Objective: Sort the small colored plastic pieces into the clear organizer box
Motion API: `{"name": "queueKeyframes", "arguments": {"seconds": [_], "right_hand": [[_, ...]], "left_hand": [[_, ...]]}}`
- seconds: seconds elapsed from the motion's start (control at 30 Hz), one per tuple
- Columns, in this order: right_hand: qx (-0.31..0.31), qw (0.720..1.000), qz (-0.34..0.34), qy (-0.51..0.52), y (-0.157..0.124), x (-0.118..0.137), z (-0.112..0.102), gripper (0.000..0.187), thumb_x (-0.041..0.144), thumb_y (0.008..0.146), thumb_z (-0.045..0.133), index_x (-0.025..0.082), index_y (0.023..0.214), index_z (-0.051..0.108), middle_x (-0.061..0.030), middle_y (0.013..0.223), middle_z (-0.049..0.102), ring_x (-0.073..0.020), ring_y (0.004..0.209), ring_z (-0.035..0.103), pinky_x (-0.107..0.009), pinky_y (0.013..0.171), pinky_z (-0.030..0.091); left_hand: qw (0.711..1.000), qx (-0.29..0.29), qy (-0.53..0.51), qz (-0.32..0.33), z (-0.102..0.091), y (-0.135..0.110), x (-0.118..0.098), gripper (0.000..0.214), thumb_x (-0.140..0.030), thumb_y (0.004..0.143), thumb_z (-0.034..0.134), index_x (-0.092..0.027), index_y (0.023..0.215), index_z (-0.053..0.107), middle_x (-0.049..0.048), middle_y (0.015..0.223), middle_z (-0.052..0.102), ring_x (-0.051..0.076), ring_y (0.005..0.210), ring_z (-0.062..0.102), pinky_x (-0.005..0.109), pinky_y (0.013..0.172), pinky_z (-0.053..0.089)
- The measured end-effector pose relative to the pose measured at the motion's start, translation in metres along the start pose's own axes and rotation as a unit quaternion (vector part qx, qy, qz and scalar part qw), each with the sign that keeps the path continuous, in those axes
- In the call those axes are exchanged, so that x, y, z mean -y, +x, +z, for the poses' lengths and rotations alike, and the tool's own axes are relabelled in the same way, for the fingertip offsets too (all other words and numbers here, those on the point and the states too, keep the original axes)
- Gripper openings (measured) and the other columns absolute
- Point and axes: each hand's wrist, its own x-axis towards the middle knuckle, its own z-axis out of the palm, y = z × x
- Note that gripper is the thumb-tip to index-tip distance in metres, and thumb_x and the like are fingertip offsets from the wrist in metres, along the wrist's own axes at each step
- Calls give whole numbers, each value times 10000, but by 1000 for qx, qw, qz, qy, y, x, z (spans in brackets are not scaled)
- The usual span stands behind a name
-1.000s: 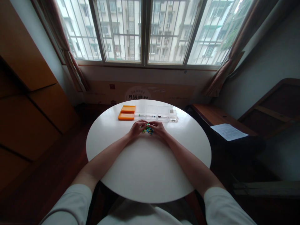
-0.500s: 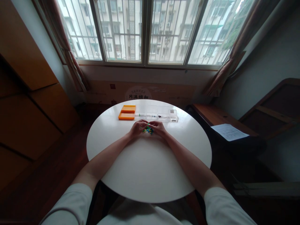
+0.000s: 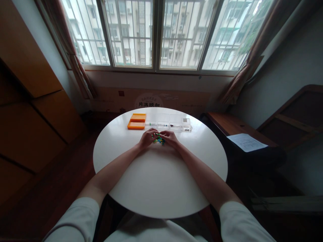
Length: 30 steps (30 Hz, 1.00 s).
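Observation:
Small green, blue and yellow pieces (image 3: 159,140) lie in a loose heap on the white round table (image 3: 161,181), too small to tell their kind. My left hand (image 3: 146,137) is at the heap's left edge, fingers curled in a pinch. From the right, my right hand (image 3: 170,137) meets it with bent fingers. Between the two sets of fingertips, just over the heap, something small and green shows, partly hidden by the fingers. Beyond my hands stand an orange tray (image 3: 136,125) and a clear plastic box (image 3: 153,127) with compartments, holding a few tiny pieces.
A wooden bench (image 3: 219,121) stands right of the table, with printed paper (image 3: 246,142) on it. A long cardboard box (image 3: 186,98) leans under the barred window. Wooden cabinets (image 3: 47,114) line the left side.
Both hands stay almost in place over the heap. Only the fingers have shifted slightly around the small green piece.

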Motion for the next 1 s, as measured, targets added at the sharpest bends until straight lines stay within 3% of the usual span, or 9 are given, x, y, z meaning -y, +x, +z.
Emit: {"name": "queueKeyframes", "arguments": {"seconds": [0.57,1.0], "right_hand": [[13,1000,8,8,1,2,1,455,510,507,759,146,751,637,-47,725,652,-139,604,596,-250,542,475],[6,1000,1,22,0,4,1,457,522,528,741,140,775,691,-63,707,681,-153,597,606,-280,568,490]], "left_hand": [[1000,-1,0,13,-2,0,-2,212,-356,817,585,-179,892,671,45,878,608,81,641,564,199,584,465],[999,-13,31,-36,-3,1,-3,207,-362,810,587,-198,889,685,28,863,614,83,601,572,203,556,460]]}}
